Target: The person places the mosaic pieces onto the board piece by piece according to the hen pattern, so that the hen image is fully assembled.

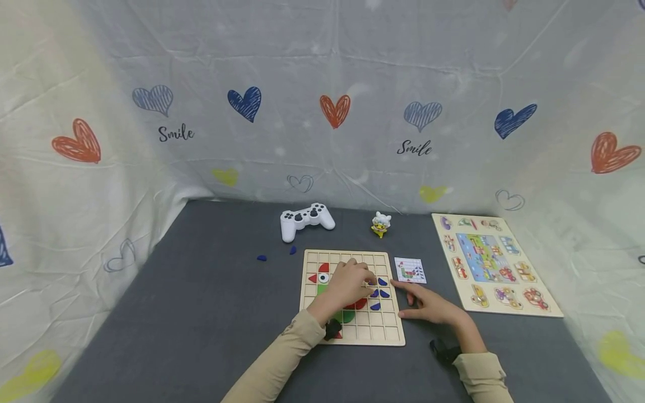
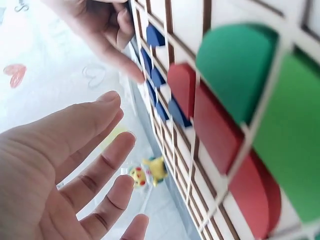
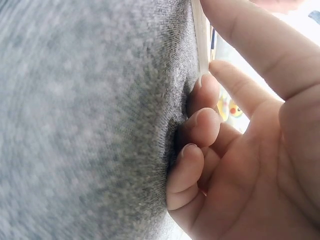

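A square wooden grid board (image 1: 377, 334) lies on the dark table, with coloured flat pieces in its cells. Above its middle hovers my left hand (image 1: 347, 281); in the left wrist view its fingers (image 2: 117, 150) are spread and loosely bent, holding nothing visible. Beneath that hand are red pieces (image 2: 215, 130) and green pieces (image 2: 237, 65), partly hidden in the head view. Several small blue pieces (image 1: 384, 293) sit in the cells to its right. At the board's right edge, my right hand (image 1: 428, 307) touches with thumb and index finger, other fingers curled against the tablecloth (image 3: 100, 125).
Two loose blue pieces (image 1: 261, 258) lie left of the board. Behind it are a white game controller (image 1: 301, 221) and a small figurine (image 1: 381, 224). A pattern card (image 1: 410, 271) lies at its right, and farther right a picture puzzle board (image 1: 471, 302).
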`<state>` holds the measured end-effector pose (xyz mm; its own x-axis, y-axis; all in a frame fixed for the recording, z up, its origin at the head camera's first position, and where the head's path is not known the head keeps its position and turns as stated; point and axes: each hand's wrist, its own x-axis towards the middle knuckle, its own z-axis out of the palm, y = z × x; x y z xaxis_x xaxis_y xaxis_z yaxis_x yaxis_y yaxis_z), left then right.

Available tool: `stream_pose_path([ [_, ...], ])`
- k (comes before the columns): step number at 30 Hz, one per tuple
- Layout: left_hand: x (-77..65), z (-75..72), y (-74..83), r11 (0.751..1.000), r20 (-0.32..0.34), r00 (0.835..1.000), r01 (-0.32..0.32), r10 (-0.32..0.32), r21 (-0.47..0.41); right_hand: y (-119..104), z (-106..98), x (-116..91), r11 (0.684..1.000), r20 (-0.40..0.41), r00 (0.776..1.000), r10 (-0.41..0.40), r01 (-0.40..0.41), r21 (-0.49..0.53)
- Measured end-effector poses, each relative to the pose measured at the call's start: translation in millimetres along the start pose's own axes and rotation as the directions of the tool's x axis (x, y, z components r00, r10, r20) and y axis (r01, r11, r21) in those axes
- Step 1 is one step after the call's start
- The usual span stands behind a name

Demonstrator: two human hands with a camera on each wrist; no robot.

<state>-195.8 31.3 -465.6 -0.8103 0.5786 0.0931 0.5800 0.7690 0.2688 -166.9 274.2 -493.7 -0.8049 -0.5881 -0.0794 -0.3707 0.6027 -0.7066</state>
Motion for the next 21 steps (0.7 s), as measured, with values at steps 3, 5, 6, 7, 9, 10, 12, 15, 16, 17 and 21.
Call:
stream_pose_path([
  [3, -4.8, -5.8, -7.7, 0.999, -0.018, 1.000, 0.015, -0.015, -0.037, 0, 0, 0, 1.000, -0.004, 1.000, 0.004, -0.004, -0.005],
  [5, -8.5, -9.2, -13.7, 0.998, -0.024, 0.999, 0.028, -0.030, -0.054, -1, 0, 0, 1.000, -0.004, 1.000, 0.006, -0.006, -0.008],
  [6, -10.5, -11.0, -16.5, 0.997, -0.028, 0.999, 0.038, -0.040, -0.062, -1, 0, 0, 1.000, -0.004, 1.000, 0.006, -0.006, -0.011],
  [7, -12.4, -12.7, -19.4, 0.996, -0.029, 0.998, 0.049, -0.051, -0.070, -1, 0, 0, 1.000, -0.004, 1.000, 0.007, -0.008, -0.011],
  [9, -16.2, -15.6, -25.8, 0.995, -0.037, 0.997, 0.069, -0.072, -0.077, 0, 1, 0, 1.000, -0.005, 1.000, 0.007, -0.007, -0.015],
  [10, -18.3, -16.8, -29.1, 0.994, -0.041, 0.996, 0.079, -0.082, -0.078, -1, 1, 0, 1.000, -0.005, 1.000, 0.008, -0.008, -0.015],
  [12, -22.2, -19.5, -35.6, 0.992, -0.056, 0.994, 0.092, -0.097, -0.089, -1, 1, 0, 1.000, -0.006, 1.000, 0.009, -0.009, -0.012],
  [15, -28.5, -23.1, -45.8, 0.989, -0.084, 0.991, 0.098, -0.107, -0.107, -1, 1, 0, 1.000, -0.007, 1.000, 0.012, -0.012, -0.009],
  [16, -30.7, -23.9, -49.4, 0.988, -0.092, 0.990, 0.099, -0.110, -0.115, -1, 1, 0, 1.000, -0.008, 1.000, 0.013, -0.013, -0.009],
  [17, -32.8, -24.6, -53.1, 0.988, -0.101, 0.989, 0.098, -0.110, -0.121, -1, 1, 0, 1.000, -0.008, 1.000, 0.014, -0.014, -0.008],
  [21, -41.0, -25.9, -69.3, 0.988, -0.133, 0.984, 0.109, -0.123, -0.107, -1, 1, 0, 1.000, -0.011, 1.000, 0.020, -0.020, -0.011],
])
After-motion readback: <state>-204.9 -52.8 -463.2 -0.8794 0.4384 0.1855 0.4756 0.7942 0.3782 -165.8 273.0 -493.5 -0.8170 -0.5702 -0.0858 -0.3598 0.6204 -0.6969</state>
